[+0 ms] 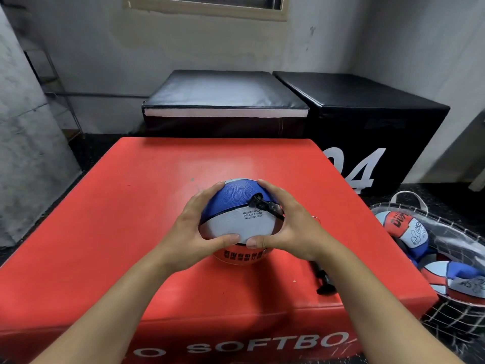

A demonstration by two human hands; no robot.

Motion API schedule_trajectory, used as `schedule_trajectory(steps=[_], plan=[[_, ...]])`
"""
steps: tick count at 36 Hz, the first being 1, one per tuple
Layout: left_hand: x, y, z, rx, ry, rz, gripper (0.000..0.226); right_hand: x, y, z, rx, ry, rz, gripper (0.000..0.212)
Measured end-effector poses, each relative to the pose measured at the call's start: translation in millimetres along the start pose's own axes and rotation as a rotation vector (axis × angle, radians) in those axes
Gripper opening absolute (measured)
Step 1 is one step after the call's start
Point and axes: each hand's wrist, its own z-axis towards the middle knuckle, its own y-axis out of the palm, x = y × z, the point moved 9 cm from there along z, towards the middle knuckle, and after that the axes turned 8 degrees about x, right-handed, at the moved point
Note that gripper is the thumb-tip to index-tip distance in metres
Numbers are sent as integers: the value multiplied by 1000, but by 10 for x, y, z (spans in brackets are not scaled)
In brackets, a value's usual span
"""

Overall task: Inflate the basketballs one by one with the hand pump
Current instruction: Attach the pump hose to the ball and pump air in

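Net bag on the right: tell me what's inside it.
The net bag holds at least two limp red, white and blue basketballs, one further away and one nearer. Whatever lies beneath them or past the picture's edge cannot be seen.

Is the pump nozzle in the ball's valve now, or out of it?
In, it seems: the black nozzle lies against the basketball at the seam, beside the right hand. The needle itself is hidden.
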Motion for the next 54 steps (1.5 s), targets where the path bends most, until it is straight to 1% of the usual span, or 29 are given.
schedule_trajectory(steps=[2,5,8,10,13,20,25,28,31,33,35,37,40,43,45,46,48,50,52,54], plan=[[25,8,5,17,13,2,99,-112,-48,-12,61,-39,-4,104],[125,21,-5,60,22,13,94,-341,-156,-28,218,-121,-19,70],[211,94,-31,57,57,81,88,-461,-210,-63,374,-164,-36,38],[212,138,-52,49,80,97,85,-429,-230,-82,458,-120,-44,30],[204,135,-57,58,86,97,83,-384,-217,-78,507,-72,-56,23],[207,132,-72,41,82,95,82,-441,-199,-118,587,-120,-93,17],[211,128,-55,8,80,93,82,-435,-210,-143,585,-126,12,10],[200,121,-48,2,83,91,82,-473,-283,-130,567,-90,117,5],[139,72,-43,1,50,77,82,-516,-570,-95,658,-89,220,3],[116,32,-57,2,41,65,82,-479,-741,-68,717,-77,180,1],[103,-4,-85,11,40,56,84,-334,-846,-49,763,-15,49,2],[54,-58,-114,37,28,51,91,-145,-941,-55,818,67,-6,3],[-102,-161,-150,83,-32,15,105,139,-1064,-66,904,203,59,11],[-193,-213,-206,88,-81,-28,105,439,-1055,-68,934,347,227,18],[-207,-223,-244,83,-97,-62,102,628,-999,-99,936,448,367,25],[-214,-230,-259,82,-102,-73,102,663,-975,-120,937,467,415,29],[-241,-241,-279,75,-108,-82,104,604,-972,-146,942,415,383,36],[-277,-235,-292,62,-122,-99,110,419,-961,-141,906,307,299,36],[-293,-214,-301,54,-132,-120,119,271,-854,-100,804,232,294,35],[-283,-174,-308,57,-138,-138,126,241,-722,-101,715,232,279,32]])
